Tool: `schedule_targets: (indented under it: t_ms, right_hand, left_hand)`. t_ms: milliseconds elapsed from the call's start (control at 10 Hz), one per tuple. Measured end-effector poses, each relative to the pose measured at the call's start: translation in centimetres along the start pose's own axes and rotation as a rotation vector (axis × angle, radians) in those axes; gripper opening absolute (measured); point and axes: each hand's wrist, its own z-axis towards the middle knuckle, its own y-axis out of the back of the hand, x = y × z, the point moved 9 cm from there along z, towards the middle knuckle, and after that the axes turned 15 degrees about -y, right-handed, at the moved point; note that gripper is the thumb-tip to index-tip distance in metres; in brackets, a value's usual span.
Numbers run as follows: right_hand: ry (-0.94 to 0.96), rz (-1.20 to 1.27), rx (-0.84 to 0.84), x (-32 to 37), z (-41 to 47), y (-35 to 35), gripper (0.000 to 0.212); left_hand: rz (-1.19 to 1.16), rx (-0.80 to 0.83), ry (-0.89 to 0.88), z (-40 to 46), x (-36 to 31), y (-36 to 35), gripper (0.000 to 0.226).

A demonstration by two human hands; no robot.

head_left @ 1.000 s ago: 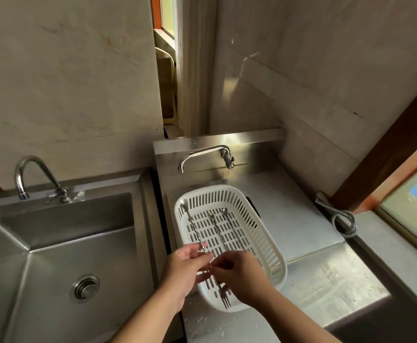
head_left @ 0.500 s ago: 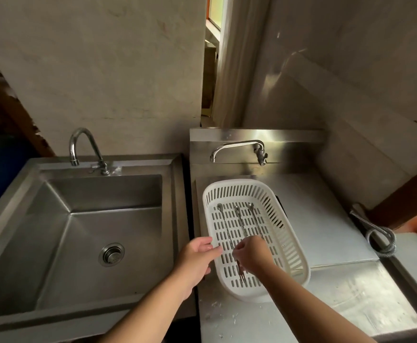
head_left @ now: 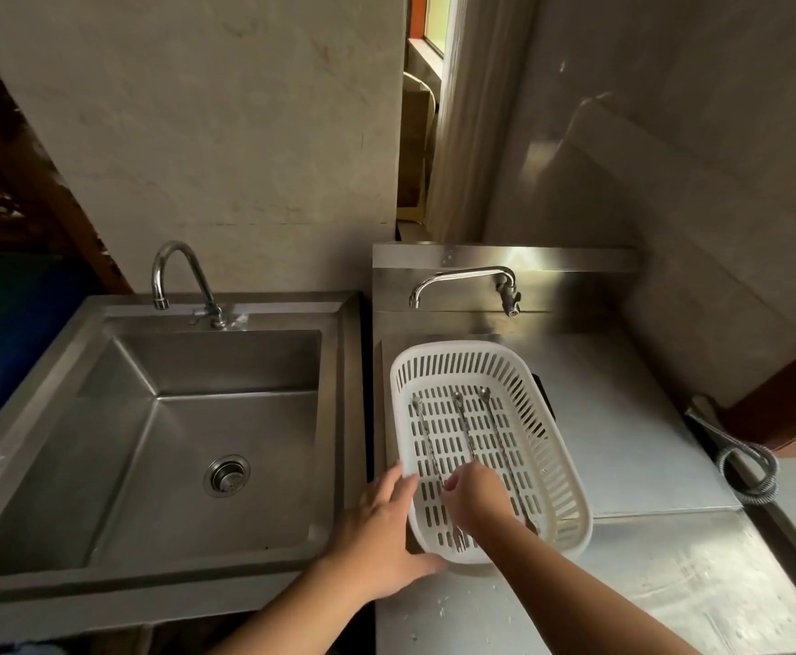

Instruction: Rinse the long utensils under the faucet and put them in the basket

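A white slotted basket sits on the steel counter to the right of the sink. Three long thin metal utensils lie lengthwise on its floor: a left one, a middle one and a right one, with fork tines showing at their near ends. My right hand is inside the basket, fingertips pinched on the left utensil's shaft and covering part of the middle one. My left hand lies spread against the basket's near-left rim, holding nothing.
A deep steel sink with a curved faucet is at the left. A second faucet juts from the backsplash behind the basket. A coiled metal hose lies at the right edge of the counter.
My view has swung left, so the sink is in full sight. My left hand has let go of the utensil and moved to the basket's left rim. My right hand has lowered into the basket.
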Motion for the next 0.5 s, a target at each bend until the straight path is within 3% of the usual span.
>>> schedule_targets:
  t_ms: [200,400,500]
  right_hand:
    - [0.086,0.007,0.003,-0.2,-0.2,0.0,0.01]
    - [0.129,0.039,0.062,-0.3,-1.9,1.0,0.034]
    - [0.12,0.171,0.058,-0.5,-4.5,2.9,0.04]
  left_hand:
    - [0.011,0.035,0.052,-0.4,0.5,-1.2,0.117]
    - [-0.002,0.055,0.042,0.0,0.4,-1.1,0.114]
    - [0.02,0.063,-0.028,-0.5,0.2,1.2,0.109]
